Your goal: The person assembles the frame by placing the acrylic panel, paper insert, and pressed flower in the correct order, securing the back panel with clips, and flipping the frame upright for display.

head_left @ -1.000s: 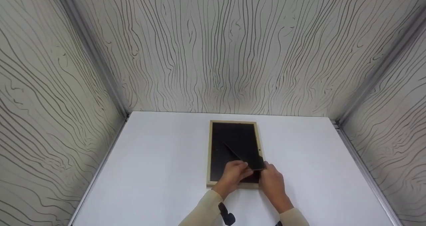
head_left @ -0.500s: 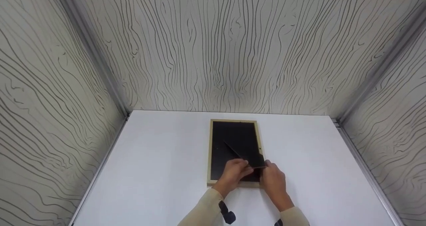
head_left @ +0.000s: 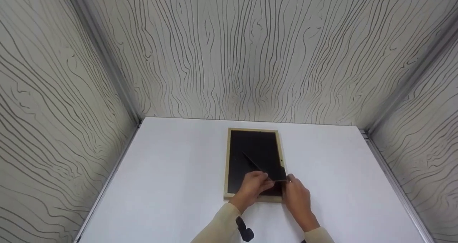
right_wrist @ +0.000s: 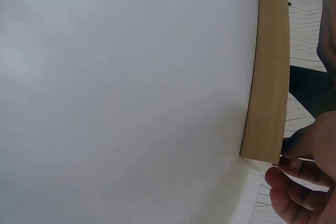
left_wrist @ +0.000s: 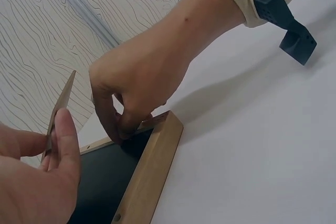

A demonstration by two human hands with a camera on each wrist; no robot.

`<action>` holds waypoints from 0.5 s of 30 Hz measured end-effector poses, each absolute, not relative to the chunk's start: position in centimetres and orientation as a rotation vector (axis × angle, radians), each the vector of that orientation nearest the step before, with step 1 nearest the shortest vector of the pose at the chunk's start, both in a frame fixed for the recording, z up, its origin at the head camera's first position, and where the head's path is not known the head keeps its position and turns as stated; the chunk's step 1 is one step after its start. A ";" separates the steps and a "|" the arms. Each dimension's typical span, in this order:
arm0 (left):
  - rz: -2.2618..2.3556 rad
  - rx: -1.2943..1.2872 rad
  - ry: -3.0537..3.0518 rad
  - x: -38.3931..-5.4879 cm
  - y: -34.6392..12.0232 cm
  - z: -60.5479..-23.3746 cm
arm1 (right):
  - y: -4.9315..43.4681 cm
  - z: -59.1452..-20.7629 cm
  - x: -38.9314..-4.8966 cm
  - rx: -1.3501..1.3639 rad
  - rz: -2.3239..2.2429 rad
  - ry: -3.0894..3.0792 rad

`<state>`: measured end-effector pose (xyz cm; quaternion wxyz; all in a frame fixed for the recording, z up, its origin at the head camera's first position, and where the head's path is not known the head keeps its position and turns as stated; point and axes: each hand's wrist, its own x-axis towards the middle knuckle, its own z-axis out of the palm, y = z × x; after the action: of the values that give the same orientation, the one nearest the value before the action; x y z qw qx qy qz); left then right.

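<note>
A picture frame (head_left: pixel 227 171) with a light wooden rim lies on the white table, its dark back facing up. From that back a thin dark flap (head_left: pixel 273 169) is raised at a slant. My left hand (head_left: pixel 250 186) pinches the flap's edge between thumb and fingers; the left wrist view shows the flap (left_wrist: pixel 64 95) edge-on above that hand. My right hand (head_left: pixel 297 196) is at the rim's near right corner, fingers curled over the wood. In the right wrist view the wooden rim (right_wrist: pixel 269 72) hides part of the fingers. The right fingertips' exact hold is partly hidden.
The white table (head_left: pixel 171 171) extends on both sides of the frame. Pale panels (head_left: pixel 229 57) with dark wood-grain lines stand behind and at both sides, with grey metal posts (head_left: pixel 107 60) at the corners. A dark strap piece (head_left: pixel 245 230) hangs at the left sleeve.
Both hands and the flap keep nearly the same pose. The right hand sits very slightly farther right, and the whole view has shifted a little.
</note>
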<state>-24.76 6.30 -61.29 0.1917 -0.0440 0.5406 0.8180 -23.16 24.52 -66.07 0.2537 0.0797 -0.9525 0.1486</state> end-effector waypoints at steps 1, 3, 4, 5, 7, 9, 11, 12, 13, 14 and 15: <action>2.293 -0.125 1.519 -24.7 6.3 -61.2 | 24.5 -66.2 -23.0 0.222 0.401 -2.574; 2.288 -0.120 1.522 -24.7 6.3 -61.2 | 24.6 -66.4 -22.8 0.231 0.402 -2.545; 2.285 -0.116 1.525 -24.7 6.3 -61.2 | 24.6 -66.4 -22.6 0.233 0.405 -2.533; 2.286 -0.115 1.522 -24.7 6.3 -61.2 | 24.6 -66.4 -22.5 0.234 0.405 -2.524; 2.287 -0.113 1.512 -24.7 6.3 -61.3 | 24.5 -66.3 -22.3 0.225 0.409 -2.525; 2.295 -0.101 1.509 -24.7 6.3 -61.3 | 24.3 -66.2 -22.0 0.213 0.418 -2.540; 2.302 -0.104 1.498 -24.8 6.2 -61.3 | 24.1 -66.0 -21.7 0.200 0.423 -2.562; 2.303 -0.104 1.495 -24.8 6.1 -61.4 | 24.0 -65.8 -21.5 0.197 0.427 -2.575; 2.301 -0.101 1.500 -24.8 6.1 -61.4 | 23.9 -65.7 -21.3 0.196 0.433 -2.587; 2.299 -0.107 1.500 -24.8 6.0 -61.4 | 23.8 -65.6 -21.1 0.195 0.436 -2.603; 2.292 -0.116 1.501 -24.7 5.9 -61.4 | 23.7 -65.4 -20.9 0.192 0.441 -2.622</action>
<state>-24.73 5.92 -61.45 0.1985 -0.0415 0.5365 0.8192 -20.86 23.67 -65.42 0.2356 0.0700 -0.9559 0.1608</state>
